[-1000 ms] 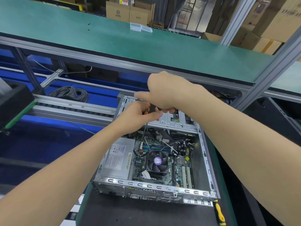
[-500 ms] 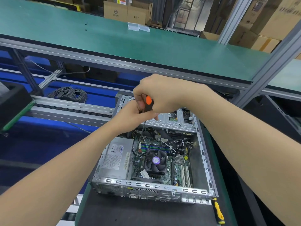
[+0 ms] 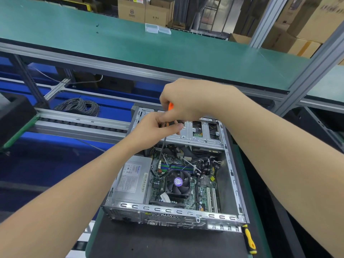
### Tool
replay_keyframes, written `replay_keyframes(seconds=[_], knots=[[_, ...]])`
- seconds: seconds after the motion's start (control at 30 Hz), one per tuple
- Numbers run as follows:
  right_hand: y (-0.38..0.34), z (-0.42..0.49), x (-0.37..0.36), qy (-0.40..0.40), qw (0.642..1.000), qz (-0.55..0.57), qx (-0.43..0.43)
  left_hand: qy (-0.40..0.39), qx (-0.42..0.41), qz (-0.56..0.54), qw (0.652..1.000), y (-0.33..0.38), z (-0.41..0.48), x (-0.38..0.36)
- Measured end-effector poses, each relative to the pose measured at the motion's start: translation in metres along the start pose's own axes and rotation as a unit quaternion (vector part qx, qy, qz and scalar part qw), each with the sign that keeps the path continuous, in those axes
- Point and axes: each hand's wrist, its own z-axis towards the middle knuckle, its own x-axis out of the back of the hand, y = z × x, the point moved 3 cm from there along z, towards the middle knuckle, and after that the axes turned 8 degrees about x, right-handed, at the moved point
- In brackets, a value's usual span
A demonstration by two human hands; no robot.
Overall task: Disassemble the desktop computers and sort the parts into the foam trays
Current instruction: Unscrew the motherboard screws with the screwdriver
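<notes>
Over the computer [image 3: 167, 210], left hand [image 3: 153, 131] and right hand [image 3: 188, 101] grip screwdriver [image 3: 161, 152].

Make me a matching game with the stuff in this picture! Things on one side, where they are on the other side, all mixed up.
Things:
1. orange screwdriver
2. yellow screwdriver
3. fan
4. grey cable coil

Places:
a. lying on the black mat, by the near right corner of the computer case
b. inside the computer case
c. held by the left hand and the right hand
d. left of the computer case, beyond the metal rail

Pairs: 1-c, 2-a, 3-b, 4-d.
</notes>
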Motion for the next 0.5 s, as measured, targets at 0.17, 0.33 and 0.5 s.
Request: replay_keyframes(seconds=[0.17, 0.33, 0.5], knots=[[-0.008, -0.002, -0.001, -0.014, 0.995, 0.012, 0.097, -0.009, 0.022, -0.003, 1.0, -0.004, 0.0, 0.005], [-0.008, 0.001, -0.006, -0.012, 0.996, 0.034, 0.085, -0.014, 0.013, 0.026, 0.999, -0.001, -0.003, 0.002], [-0.003, 0.001, -0.007, 0.064, 0.996, 0.048, 0.032, 0.003, 0.018, 0.046, 0.999, -0.004, 0.001, 0.001]])
